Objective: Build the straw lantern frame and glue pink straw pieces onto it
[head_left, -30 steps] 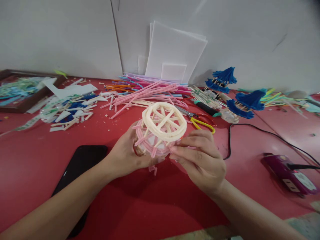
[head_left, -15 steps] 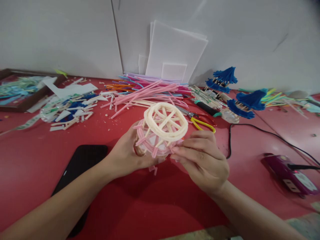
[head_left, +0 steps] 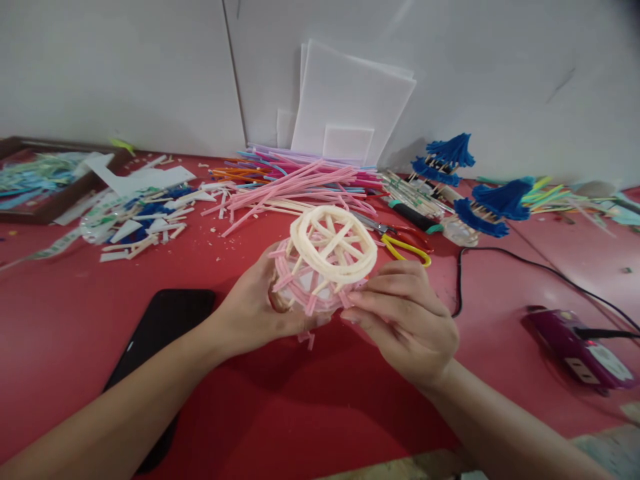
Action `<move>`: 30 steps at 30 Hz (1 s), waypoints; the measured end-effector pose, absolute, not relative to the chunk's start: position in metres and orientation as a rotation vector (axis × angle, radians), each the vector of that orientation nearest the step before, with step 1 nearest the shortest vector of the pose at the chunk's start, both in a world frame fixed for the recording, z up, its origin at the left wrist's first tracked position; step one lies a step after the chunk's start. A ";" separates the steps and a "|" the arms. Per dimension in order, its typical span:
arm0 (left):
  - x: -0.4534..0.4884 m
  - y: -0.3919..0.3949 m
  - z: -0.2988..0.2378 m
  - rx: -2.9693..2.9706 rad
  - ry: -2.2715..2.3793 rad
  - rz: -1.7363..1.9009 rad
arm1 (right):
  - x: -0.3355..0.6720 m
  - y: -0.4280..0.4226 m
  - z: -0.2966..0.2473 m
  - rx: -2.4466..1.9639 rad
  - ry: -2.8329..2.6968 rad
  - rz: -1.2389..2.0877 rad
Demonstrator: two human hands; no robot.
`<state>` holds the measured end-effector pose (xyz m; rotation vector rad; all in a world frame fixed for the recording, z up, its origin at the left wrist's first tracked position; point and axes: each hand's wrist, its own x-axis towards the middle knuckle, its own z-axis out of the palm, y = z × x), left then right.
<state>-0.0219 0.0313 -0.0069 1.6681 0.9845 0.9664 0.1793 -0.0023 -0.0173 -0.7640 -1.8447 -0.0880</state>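
Observation:
Between my hands is a small round craft model [head_left: 333, 243] made of pipe cleaners, with a cream spoked ring on top and a pink ring below it around a clear, whitish body. My left hand [head_left: 257, 303] curls around its left and lower side, fingers mostly hidden behind it. At the lower right, my right hand [head_left: 405, 317] pinches a short pink pipe cleaner end [head_left: 346, 298] on the pink ring between thumb and fingertips. A bent pink piece hangs beneath the model.
Bundled pipe cleaners [head_left: 295, 183] lie behind the model, beside pliers with yellow and red handles [head_left: 407, 248]. Blue roof-shaped models [head_left: 493, 207] stand right. A black phone [head_left: 160, 347] lies left, a purple power socket [head_left: 580, 350] with a black cable right. Cut scraps [head_left: 145, 220] are heaped at left.
The model has shifted very slightly to the right in my hands. My right fingertips have moved a little at the pink end; the left hand keeps its hold.

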 end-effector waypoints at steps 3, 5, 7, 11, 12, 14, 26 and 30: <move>-0.022 0.031 -0.008 1.671 0.977 0.973 | 0.180 -0.002 -0.018 -0.755 -1.861 -0.104; -0.021 0.031 -0.007 1.658 0.944 0.970 | 0.180 -0.002 -0.018 -0.756 -1.872 -0.108; -0.020 0.031 -0.006 1.645 0.920 0.963 | 0.180 -0.002 -0.017 -0.760 -1.880 -0.105; -0.020 0.031 -0.005 1.637 0.941 0.953 | 0.180 -0.001 -0.016 -0.770 -1.882 -0.119; -0.020 0.031 -0.005 1.640 0.947 0.953 | 0.180 -0.001 -0.016 -0.772 -1.882 -0.125; -0.020 0.031 -0.005 1.646 0.958 0.956 | 0.179 -0.001 -0.016 -0.776 -1.882 -0.133; -0.022 0.032 -0.009 1.692 0.967 0.955 | 0.184 -0.002 -0.015 -0.750 -1.946 -0.183; -0.024 0.033 -0.009 1.720 0.936 0.948 | 0.185 -0.003 -0.016 -0.761 -1.940 -0.203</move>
